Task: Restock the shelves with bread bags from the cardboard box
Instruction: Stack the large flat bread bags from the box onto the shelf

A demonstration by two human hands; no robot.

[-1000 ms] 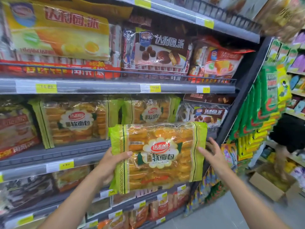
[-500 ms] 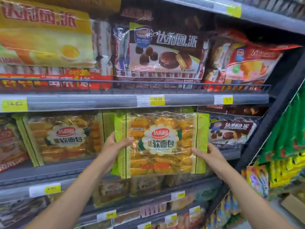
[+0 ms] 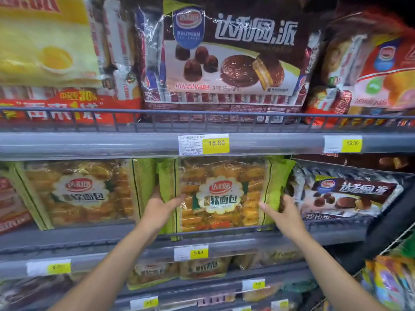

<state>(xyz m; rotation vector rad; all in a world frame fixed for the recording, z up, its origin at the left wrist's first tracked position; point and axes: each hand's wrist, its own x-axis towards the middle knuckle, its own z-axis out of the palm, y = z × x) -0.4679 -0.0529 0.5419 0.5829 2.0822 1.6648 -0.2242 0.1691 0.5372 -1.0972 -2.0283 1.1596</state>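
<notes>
A clear bread bag (image 3: 221, 176) with green side strips and orange-brown rolls stands upright on the middle shelf (image 3: 89, 237), under the upper shelf's rail. My left hand (image 3: 158, 211) grips its lower left edge, thumb across the front and fingers behind. On the other side, my right hand (image 3: 281, 215) holds the lower right edge with the thumb on the front. The bag's bottom rests at the shelf's front lip. The cardboard box is out of view.
A matching bread bag (image 3: 78, 191) stands to the left. A chocolate pie bag (image 3: 345, 195) lies to the right. The upper shelf (image 3: 134, 143) holds a big chocolate pie pack (image 3: 229, 55) behind a wire rail. More bread bags (image 3: 202, 268) sit on the shelf below.
Both hands lifted the bread bag up and pushed it forward onto the middle shelf, where it now stands. The view has moved in closer to the shelves.
</notes>
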